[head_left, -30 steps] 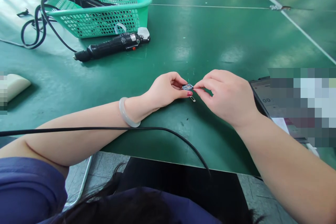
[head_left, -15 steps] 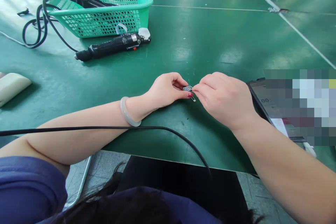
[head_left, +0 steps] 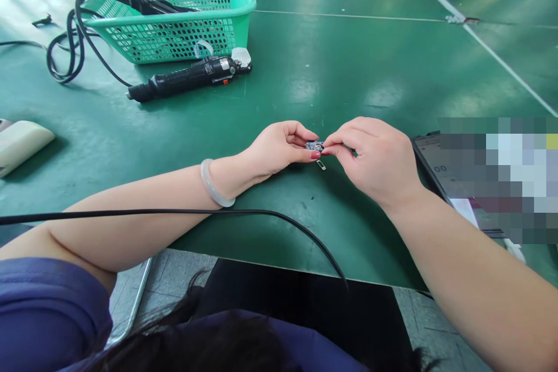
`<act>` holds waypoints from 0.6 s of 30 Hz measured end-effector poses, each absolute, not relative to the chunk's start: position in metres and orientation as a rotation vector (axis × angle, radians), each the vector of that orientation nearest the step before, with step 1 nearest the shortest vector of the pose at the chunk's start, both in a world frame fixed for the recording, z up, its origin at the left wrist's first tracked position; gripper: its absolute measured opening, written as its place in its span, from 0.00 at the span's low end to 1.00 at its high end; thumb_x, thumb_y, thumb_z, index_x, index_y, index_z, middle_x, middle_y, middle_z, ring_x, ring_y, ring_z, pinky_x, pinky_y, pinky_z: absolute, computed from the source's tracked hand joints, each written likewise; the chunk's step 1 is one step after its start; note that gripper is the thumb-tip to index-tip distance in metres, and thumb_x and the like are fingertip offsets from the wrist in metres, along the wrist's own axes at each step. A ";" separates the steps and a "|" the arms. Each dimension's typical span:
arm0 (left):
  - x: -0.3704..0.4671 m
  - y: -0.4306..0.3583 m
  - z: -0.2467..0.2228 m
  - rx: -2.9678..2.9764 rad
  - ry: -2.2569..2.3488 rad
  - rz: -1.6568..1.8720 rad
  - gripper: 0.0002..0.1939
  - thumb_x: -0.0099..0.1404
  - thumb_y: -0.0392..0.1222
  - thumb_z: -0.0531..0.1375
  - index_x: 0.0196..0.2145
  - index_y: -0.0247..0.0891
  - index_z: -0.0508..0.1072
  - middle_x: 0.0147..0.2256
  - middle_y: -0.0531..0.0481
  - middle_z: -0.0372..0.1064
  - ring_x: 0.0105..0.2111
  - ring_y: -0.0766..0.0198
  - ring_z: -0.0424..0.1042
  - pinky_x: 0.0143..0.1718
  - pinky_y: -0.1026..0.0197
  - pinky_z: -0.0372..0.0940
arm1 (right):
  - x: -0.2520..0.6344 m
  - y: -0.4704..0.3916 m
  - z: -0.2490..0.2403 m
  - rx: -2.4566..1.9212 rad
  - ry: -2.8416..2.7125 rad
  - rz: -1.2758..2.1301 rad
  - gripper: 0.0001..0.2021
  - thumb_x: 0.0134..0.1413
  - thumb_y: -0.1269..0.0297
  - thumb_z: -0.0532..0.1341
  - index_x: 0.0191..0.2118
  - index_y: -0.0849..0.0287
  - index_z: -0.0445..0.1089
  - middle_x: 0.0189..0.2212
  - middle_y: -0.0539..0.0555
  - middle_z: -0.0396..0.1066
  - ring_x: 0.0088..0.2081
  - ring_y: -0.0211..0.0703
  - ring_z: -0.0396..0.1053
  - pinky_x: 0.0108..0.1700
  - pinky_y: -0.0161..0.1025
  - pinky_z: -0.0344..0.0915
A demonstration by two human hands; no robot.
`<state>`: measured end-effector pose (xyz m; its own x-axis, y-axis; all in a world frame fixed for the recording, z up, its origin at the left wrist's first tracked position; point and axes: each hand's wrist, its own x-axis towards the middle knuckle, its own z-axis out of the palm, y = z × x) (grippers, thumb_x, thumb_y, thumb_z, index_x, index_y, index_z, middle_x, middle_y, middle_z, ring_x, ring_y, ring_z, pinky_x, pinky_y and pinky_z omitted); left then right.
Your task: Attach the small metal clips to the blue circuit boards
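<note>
One small patterned piece (head_left: 313,146) is clamped in my left hand (head_left: 274,151) at the counter (head_left: 283,87), thumb and fingers covering part of it. My right hand (head_left: 375,157) has its fingertips at the right end; whether they grip, I can't tell. Pixelation hides most of one device (head_left: 431,154). Farther left: one basket (head_left: 226,12), one power tool (head_left: 183,82).

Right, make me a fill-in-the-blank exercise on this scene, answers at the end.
1. The left hand holds a small patterned part; the fingertips at its opposite edge belong to the ____ hand.
2. The pale bangle circles the ____ wrist.
3. Of the black tool and the perforated basket, the one nearer the left hand is the ____.
4. The table top is coloured ____.

Missing words: right; left; black tool; green.
</note>
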<state>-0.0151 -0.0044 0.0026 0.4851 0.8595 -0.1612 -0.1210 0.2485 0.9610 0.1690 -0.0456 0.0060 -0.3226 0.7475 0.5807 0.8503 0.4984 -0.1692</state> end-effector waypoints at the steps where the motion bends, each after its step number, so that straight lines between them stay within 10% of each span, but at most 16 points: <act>1: -0.016 -0.004 0.002 1.113 0.806 0.773 0.16 0.46 0.25 0.71 0.32 0.30 0.71 0.29 0.51 0.75 0.31 0.70 0.75 0.49 0.54 0.69 | 0.169 -0.046 0.007 -1.325 -2.148 -0.217 0.10 0.62 0.66 0.58 0.31 0.55 0.75 0.33 0.53 0.75 0.36 0.44 0.71 0.36 0.41 0.64; 18: -0.015 -0.004 0.004 0.933 0.892 0.842 0.11 0.56 0.22 0.64 0.35 0.31 0.70 0.28 0.51 0.75 0.30 0.71 0.75 0.49 0.57 0.69 | 0.172 -0.046 0.013 -1.500 -2.180 0.045 0.05 0.55 0.62 0.64 0.34 0.55 0.78 0.32 0.53 0.76 0.35 0.45 0.71 0.35 0.41 0.64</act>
